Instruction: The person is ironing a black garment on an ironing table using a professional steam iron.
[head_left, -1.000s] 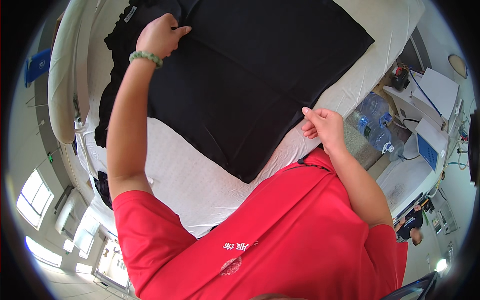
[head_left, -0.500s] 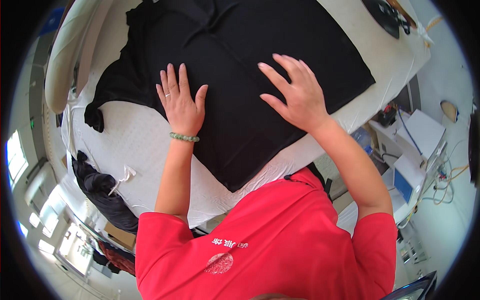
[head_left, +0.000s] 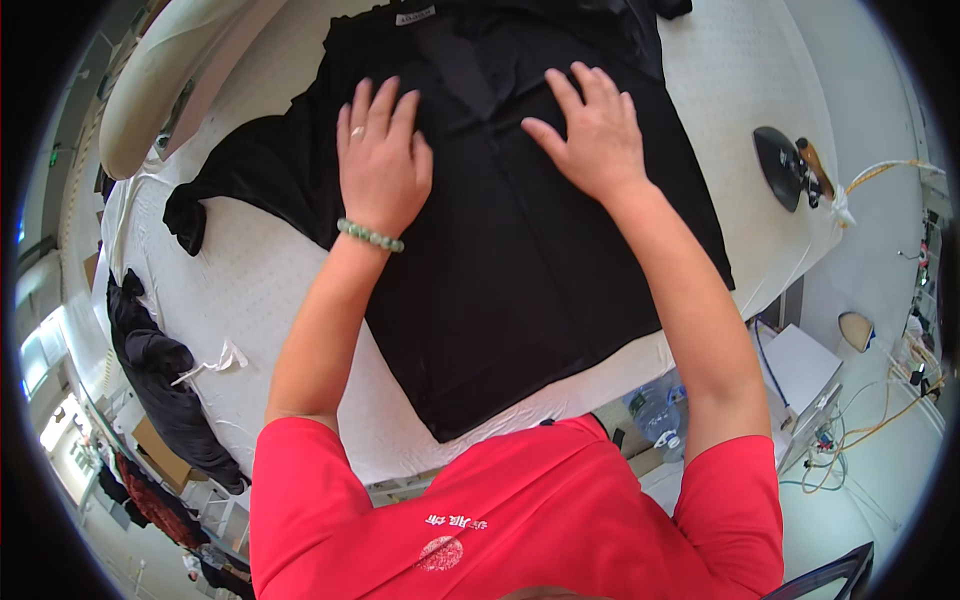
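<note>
A black top (head_left: pixel 500 290) with a pale neck label lies spread on the white padded ironing table (head_left: pixel 265 300), hem toward me and neck at the far side. One sleeve reaches out to the left. My left hand (head_left: pixel 383 160), with a ring and a green bead bracelet at the wrist, is over the left part of the top's front, fingers spread. On the other side of the front, my right hand (head_left: pixel 600 135) is stretched out with thumb apart. Neither hand grips the cloth. Whether the palms press on it I cannot tell.
An iron (head_left: pixel 780 168) with a brown handle stands at the table's right, its cord running off right. A padded arm (head_left: pixel 165 90) rises at the far left. Bunched dark cloth (head_left: pixel 165 385) hangs along the left edge. A clear plastic bottle (head_left: pixel 655 415) is below the right edge.
Both hands have moved farther up the top toward its neck. The view has shifted, so the neck label and the whole iron now show.
</note>
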